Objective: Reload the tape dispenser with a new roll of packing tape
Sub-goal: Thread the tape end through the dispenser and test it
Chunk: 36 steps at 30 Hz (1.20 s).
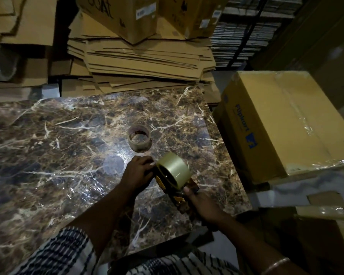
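Both hands' fingers pinch the glossy tape roll (174,169) and dispenser (179,195) over marble.

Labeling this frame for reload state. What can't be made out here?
Head view only, dim:
- Dispenser: mostly hidden by the new roll and both hands; blade not visible.
- Whether the roll is fully seated on the hub: covered by the roll itself.
- Left hand fingertips: behind the roll.
- Right hand grip on the handle: underside hidden.
- Old core: too dark to tell if any tape remains.
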Each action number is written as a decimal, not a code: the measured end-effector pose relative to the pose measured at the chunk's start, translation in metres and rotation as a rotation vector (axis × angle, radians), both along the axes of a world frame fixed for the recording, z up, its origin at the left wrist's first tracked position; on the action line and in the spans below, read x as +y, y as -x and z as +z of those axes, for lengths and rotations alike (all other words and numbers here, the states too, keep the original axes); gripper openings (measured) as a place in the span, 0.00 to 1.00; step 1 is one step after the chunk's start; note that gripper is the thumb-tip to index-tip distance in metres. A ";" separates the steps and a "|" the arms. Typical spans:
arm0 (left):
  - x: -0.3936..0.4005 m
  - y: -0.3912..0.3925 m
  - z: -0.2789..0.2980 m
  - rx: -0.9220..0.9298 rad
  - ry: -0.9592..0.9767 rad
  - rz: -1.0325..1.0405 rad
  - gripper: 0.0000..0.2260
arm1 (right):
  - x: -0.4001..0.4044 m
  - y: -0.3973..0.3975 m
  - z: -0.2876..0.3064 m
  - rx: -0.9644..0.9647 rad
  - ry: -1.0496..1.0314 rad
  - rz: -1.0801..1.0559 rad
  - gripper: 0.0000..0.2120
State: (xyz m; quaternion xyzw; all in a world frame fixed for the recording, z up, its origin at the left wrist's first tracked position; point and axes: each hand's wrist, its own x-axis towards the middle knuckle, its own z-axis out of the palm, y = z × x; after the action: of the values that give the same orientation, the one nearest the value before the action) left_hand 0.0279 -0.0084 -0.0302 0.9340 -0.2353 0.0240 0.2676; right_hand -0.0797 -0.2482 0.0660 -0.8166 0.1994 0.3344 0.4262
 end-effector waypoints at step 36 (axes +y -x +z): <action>0.000 0.015 0.013 0.076 -0.264 -0.049 0.08 | 0.012 -0.039 0.051 -0.113 0.607 0.985 0.23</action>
State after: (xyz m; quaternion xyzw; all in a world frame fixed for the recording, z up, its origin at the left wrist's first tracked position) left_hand 0.0128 -0.0085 -0.0168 0.9553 -0.2489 -0.0492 0.1517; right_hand -0.0412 -0.2363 0.1170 -0.9153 -0.1399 0.3770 -0.0230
